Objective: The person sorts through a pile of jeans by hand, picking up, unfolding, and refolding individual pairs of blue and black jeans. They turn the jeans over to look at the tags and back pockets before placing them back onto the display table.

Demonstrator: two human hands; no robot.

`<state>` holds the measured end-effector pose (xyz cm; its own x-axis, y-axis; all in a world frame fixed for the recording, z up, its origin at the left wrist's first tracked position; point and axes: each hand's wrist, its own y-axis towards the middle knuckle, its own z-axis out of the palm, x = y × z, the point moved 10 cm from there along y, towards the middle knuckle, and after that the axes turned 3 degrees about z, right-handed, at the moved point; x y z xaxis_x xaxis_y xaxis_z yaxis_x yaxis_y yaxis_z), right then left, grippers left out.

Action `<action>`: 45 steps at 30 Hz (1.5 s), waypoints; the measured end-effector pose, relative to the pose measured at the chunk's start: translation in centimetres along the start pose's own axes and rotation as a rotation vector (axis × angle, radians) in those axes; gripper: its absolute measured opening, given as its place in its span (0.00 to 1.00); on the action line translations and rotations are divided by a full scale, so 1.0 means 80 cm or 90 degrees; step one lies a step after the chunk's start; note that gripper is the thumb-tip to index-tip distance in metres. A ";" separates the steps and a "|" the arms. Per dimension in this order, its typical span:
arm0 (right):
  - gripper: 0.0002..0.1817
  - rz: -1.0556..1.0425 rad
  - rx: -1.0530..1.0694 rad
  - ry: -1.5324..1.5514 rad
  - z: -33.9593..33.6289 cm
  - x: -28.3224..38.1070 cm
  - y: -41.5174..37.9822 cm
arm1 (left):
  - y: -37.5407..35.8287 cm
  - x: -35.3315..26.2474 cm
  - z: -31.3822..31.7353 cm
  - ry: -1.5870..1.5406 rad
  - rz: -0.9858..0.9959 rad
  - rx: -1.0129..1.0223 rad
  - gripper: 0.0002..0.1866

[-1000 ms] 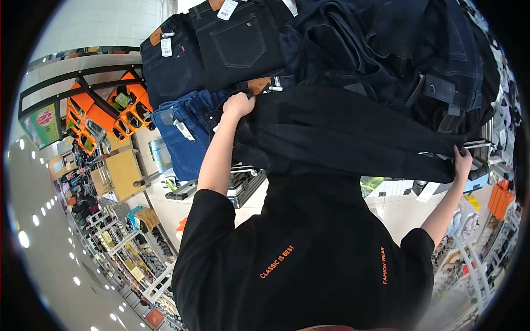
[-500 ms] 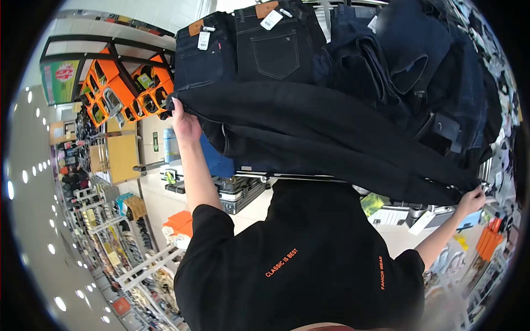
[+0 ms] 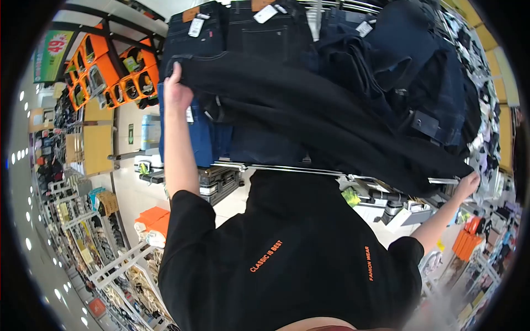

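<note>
A pair of black jeans (image 3: pixel 309 105) is stretched out sideways in front of me, its waist end to the left and its leg ends to the right. My left hand (image 3: pixel 179 95) is closed on the waist end, with the thumb pointing up over the cloth. At the far right my right hand (image 3: pixel 468 185) pinches the hem end of the legs. The cloth slopes down toward the right and covers part of the folded dark jeans (image 3: pixel 265 38) behind it. Those carry white tags (image 3: pixel 266 14) and brown patches.
Rumpled dark jeans (image 3: pixel 381 60) are heaped at the right rear. A metal rail (image 3: pixel 276 167) runs along the front of the display, with blue jeans (image 3: pixel 193 135) at its left. Orange sunglasses racks (image 3: pixel 91 71) stand at the left, and silver cases (image 3: pixel 221 185) sit below.
The jeans have moved farther forward over the folded pile, the left end most of all. Both hands keep their hold. The camera view has shifted a little.
</note>
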<state>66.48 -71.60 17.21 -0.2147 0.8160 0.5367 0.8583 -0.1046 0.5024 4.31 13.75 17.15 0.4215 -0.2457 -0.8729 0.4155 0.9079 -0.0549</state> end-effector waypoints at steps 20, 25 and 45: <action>0.49 0.428 0.514 0.096 0.073 -0.118 -0.177 | -0.191 0.177 -0.049 0.366 -0.728 -0.008 0.40; 0.52 0.448 0.548 0.300 0.101 -0.071 -0.150 | -0.066 0.196 -0.090 0.246 -0.547 0.018 0.43; 0.18 0.447 0.298 0.656 0.027 -0.040 -0.106 | -0.067 0.057 -0.108 0.099 -0.245 0.060 0.24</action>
<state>60.94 -72.11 9.74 0.2622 -0.1526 0.9529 0.9650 0.0500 -0.2575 -2.96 10.70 9.27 0.0974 -0.4999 -0.8606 0.5938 0.7232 -0.3528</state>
